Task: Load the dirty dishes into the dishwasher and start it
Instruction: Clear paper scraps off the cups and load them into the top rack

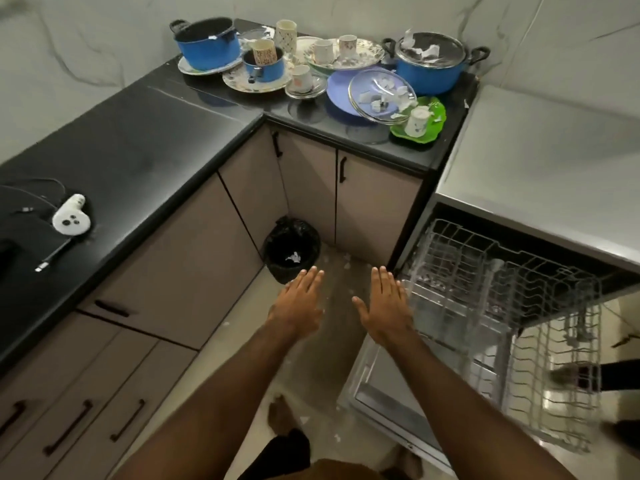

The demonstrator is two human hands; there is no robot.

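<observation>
Left hand and right hand both flat, fingers spread, holding nothing, over the floor; dirty dishes heaped on the corner counter, well apart from dishwasher, whose door is down and racks drawn out, presumably for loading.

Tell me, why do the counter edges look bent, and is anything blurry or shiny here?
Head view: the wide lens bows the black counter edges; the dishwasher racks smear at lower right; the counter mirrors the dishes; both hands, left and right, look fairly sharp.
</observation>
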